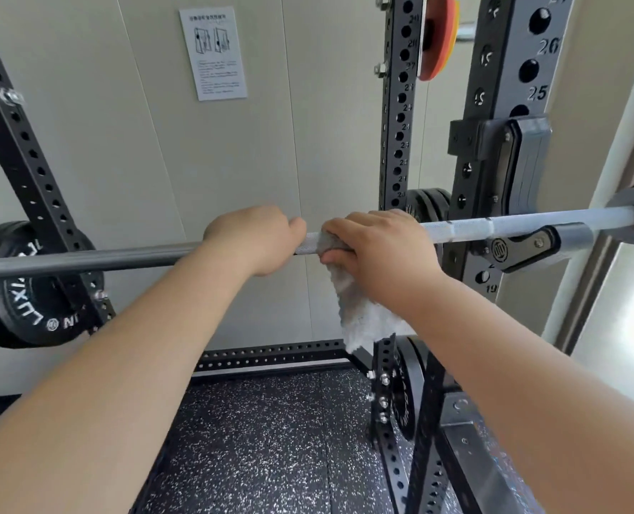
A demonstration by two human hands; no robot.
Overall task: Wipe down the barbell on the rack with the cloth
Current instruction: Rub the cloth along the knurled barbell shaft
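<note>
- Closest to you, your two bare forearms reach up and forward from the lower corners, over a black rubber floor (271,439) flecked with white.
- Your left hand (260,239) is wrapped over the barbell (104,259) near the centre of the view, fingers curled round the shaft in a closed grip on bare metal.
- Your right hand (378,246) sits just beside it at 3 o'clock, fingers pressed together around the cloth (360,313) and clamping it onto the bar.
- The cloth is grey, nubby terry; its upper part is bunched round the shaft under your palm, and the loose rest hangs down toward 6 o'clock in a rough-edged flap.
- The barbell is a round steel rod crossing the view from 9 o'clock to 3 o'clock, dull and dark on the left, paler with fine knurling and ring marks on the right.
- At 3 o'clock the bar rests in a hook (530,250) with a grey liner, fixed to a black square-tube upright (508,105) pierced with round holes and stencilled numbers.
- At 9 o'clock, a black round weight plate (22,309) with white raised lettering hangs behind a slanting perforated post.
- Farthest off, a smooth pale panelled wall (122,124) carries a printed paper notice (213,53) at 12 o'clock, and an orange disc (439,35) shows at 1 o'clock.
</note>
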